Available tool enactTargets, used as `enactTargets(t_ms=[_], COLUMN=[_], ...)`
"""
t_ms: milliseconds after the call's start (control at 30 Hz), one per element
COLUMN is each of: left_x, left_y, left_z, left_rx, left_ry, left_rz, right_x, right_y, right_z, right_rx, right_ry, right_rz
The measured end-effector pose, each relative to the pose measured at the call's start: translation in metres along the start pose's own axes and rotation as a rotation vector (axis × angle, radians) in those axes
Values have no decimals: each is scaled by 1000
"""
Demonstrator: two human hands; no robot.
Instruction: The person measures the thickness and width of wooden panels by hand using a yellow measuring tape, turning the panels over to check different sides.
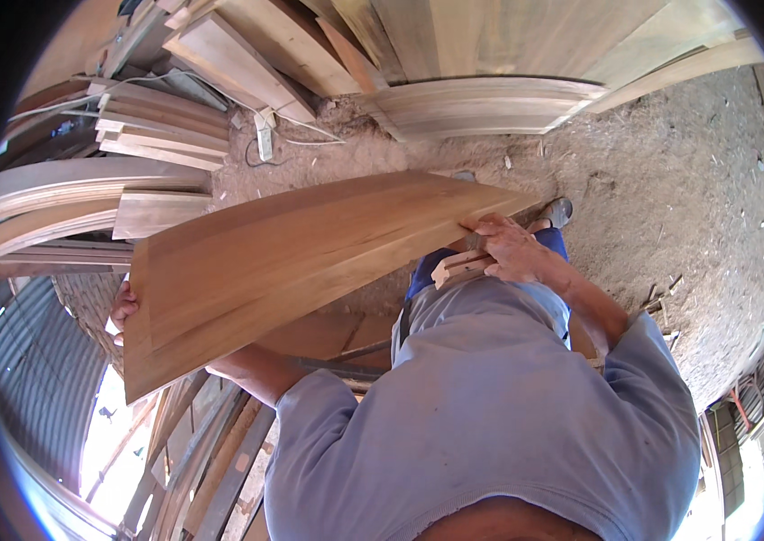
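Note:
A long brown wooden panel (310, 252) with a bevelled border is held up tilted across the front of my body. At its far left end, my left hand (124, 305) has its fingers curled round the edge; the panel hides the rest of that hand. Near the right end, my right hand (512, 251) is closed at the panel's near edge, with its fingertips on the face. A short piece of grooved wooden moulding (461, 265) sits under the right hand, against my lap. Whether that hand also grips the moulding, I cannot tell.
Stacked boards (165, 126) and curved-looking planks (57, 194) lie on the left. Large wooden panels (490, 106) rest at the back. A white power strip (264, 135) with a cable lies on the dirt floor (670, 198). Corrugated metal sheet (39, 361) stands at the lower left.

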State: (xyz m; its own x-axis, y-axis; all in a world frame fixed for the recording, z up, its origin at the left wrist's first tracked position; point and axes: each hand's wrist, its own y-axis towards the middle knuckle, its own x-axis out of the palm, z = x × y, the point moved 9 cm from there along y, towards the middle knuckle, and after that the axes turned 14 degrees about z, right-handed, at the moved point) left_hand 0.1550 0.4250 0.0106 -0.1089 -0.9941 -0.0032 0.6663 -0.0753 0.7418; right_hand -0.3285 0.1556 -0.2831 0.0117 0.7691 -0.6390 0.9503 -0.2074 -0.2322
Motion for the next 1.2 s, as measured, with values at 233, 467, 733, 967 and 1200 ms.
enactTargets(t_ms=[233, 467, 733, 967, 1200], left_x=[6, 27, 43, 74, 90], left_y=[-2, -6, -11, -14, -19], left_z=[-3, 13, 13, 33, 53], left_rx=[-29, 77, 114, 182, 502], left_ry=[-19, 160, 275, 225, 493], left_rz=[-14, 42, 125, 71, -61], right_x=[19, 4, -122, -140, -120], right_y=[15, 14, -17, -14, 1], right_z=[11, 14, -12, -34, -41], right_rx=[-21, 160, 303, 275, 202], right_ry=[50, 163, 480, 616, 543], right_rz=[-20, -82, 222, 445, 493])
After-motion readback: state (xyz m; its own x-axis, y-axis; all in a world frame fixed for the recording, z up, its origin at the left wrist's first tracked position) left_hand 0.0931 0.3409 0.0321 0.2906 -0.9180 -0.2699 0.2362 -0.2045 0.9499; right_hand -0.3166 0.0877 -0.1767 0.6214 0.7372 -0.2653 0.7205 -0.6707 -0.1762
